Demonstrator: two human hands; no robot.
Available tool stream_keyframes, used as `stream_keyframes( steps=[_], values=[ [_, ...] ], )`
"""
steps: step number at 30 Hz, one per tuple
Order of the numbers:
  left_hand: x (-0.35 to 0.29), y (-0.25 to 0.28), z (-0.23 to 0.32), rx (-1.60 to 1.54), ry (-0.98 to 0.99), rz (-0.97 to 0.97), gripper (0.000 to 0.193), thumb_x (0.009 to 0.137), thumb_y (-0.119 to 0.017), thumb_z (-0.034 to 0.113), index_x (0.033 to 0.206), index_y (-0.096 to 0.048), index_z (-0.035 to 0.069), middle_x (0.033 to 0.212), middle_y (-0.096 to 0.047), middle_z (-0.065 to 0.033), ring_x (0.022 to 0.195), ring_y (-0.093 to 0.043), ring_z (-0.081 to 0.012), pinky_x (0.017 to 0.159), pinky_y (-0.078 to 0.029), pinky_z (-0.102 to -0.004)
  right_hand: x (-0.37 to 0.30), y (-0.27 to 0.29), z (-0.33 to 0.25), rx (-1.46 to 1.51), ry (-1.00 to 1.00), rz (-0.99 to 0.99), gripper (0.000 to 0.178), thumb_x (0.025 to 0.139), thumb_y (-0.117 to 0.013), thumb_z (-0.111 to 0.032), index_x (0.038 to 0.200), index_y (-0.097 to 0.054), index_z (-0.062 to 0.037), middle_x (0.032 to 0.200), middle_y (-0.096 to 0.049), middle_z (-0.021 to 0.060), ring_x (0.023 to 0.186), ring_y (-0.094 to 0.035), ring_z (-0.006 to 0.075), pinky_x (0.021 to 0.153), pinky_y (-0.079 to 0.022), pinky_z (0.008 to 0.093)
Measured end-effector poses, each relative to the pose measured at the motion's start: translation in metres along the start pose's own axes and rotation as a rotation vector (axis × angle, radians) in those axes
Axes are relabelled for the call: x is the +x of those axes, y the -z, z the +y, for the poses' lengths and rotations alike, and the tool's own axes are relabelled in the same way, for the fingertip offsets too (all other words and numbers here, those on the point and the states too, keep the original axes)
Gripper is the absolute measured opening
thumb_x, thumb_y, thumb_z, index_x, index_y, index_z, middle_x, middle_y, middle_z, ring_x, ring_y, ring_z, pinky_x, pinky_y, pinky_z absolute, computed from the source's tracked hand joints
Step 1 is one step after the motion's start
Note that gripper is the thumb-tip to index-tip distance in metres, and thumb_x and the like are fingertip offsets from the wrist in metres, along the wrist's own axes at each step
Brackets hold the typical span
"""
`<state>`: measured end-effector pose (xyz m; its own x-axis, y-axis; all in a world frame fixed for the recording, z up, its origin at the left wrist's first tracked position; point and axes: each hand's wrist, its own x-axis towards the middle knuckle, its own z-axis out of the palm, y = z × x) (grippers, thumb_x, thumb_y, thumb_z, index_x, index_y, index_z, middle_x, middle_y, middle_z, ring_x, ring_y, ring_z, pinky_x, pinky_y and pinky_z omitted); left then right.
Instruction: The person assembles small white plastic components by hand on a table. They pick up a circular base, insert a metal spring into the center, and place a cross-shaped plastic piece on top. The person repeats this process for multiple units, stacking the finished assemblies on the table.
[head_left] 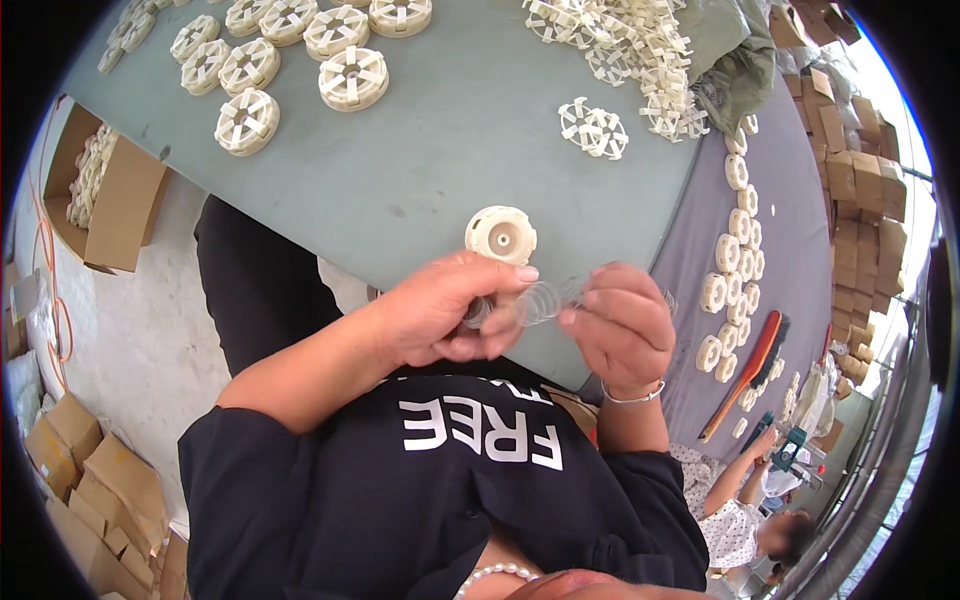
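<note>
A coil (540,303) of thin, pale grey, see-through loops was held in the air between the person's two hands, above the near edge of the grey-green tabletop (400,185). Its middle stretch showed as fine, overlapping rings, glossy and so slight that the surface behind could be seen through them; a tighter cluster of loops showed by the curled fingers of the left hand (440,310), and more rings stood out past the outer side of the right hand (622,325). The rings were blurred, so I could not tell whether they made one length or several pieces. The left hand's grip was closed round one part of the coil, thumb stretched along the top, while the right hand's grip pinched another part between bent fingers and thumb. Just beyond the left hand, on the tabletop, sat a cream round housing (500,226), its open, dished face showing a small central hub with a hole; whether the hand touched it I could not tell. Farther off lay cream spoked discs (353,82) at upper left and a heap of thin, spoked cream pieces (645,55) at upper right.
</note>
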<state>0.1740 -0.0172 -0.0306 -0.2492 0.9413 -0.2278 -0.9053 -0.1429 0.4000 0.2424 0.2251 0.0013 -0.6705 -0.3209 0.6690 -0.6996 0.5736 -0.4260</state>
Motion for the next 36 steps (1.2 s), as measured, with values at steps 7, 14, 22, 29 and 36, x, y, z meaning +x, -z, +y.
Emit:
stream_keyframes(
  steps=[7, 14, 22, 29, 36],
  values=[
    [-0.002, -0.033, -0.001, -0.153, -0.083, 0.297, 0.038, 0.113, -0.055, 0.036, 0.107, -0.071, 0.002, 0.1, -0.069, -0.0102, 0.072, -0.062, -0.0131, 0.044, -0.044, -0.0222, -0.01, -0.016, 0.008, 0.463, -0.648, 0.035, 0.035, 0.093, -0.07, 0.011, 0.126, -0.07, 0.0018, 0.122, -0.061, 0.0133, 0.099, -0.073, 0.0222, 0.087, -0.061, 0.0341],
    [0.004, 0.002, -0.022, 0.391, -0.071, 0.071, 0.024, 0.106, -0.073, 0.026, 0.102, -0.074, 0.002, 0.088, -0.068, 0.001, 0.079, -0.06, -0.0071, 0.064, -0.05, -0.0272, 0.005, -0.019, 0.021, 0.093, -0.473, -0.061, 0.02, 0.088, -0.077, 0.006, 0.104, -0.073, -0.0045, 0.11, -0.067, 0.0095, 0.103, -0.071, 0.0243, 0.086, -0.058, 0.035],
    [-0.009, -0.008, -0.028, 1.045, -0.31, 0.143, 0.016, 0.087, -0.084, 0.013, 0.096, -0.073, 0.006, 0.088, -0.066, -0.004, 0.071, -0.058, -0.0156, 0.064, -0.047, -0.0309, 0.035, -0.019, 0.004, -0.156, -0.355, -0.322, 0.027, 0.08, -0.084, -0.003, 0.105, -0.074, -0.0081, 0.108, -0.069, 0.008, 0.092, -0.066, 0.0301, 0.081, -0.054, 0.0399],
    [-0.009, -0.012, 0.015, 1.29, -0.686, 0.691, 0.033, 0.08, -0.089, 0.012, 0.107, -0.071, 0.009, 0.109, -0.065, -0.0026, 0.065, -0.048, -0.0122, 0.059, -0.04, -0.0267, -0.016, -0.013, -0.017, 0.099, -0.45, -0.475, 0.033, 0.082, -0.086, -0.007, 0.113, -0.074, -0.0088, 0.109, -0.069, 0.0083, 0.089, -0.071, 0.0271, 0.074, -0.058, 0.0369],
    [-0.001, 0.012, 0.0, 1.518, -0.902, 0.727, 0.037, 0.084, -0.087, 0.013, 0.118, -0.074, 0.008, 0.121, -0.065, -0.0091, 0.077, -0.058, -0.0155, 0.058, -0.046, -0.0304, -0.016, 0.086, 0.014, 0.097, -0.941, 0.25, 0.015, 0.094, -0.062, 0.002, 0.098, -0.076, -0.0024, 0.088, -0.071, 0.0044, 0.084, -0.067, 0.0132, 0.071, -0.053, 0.03]
  ],
)
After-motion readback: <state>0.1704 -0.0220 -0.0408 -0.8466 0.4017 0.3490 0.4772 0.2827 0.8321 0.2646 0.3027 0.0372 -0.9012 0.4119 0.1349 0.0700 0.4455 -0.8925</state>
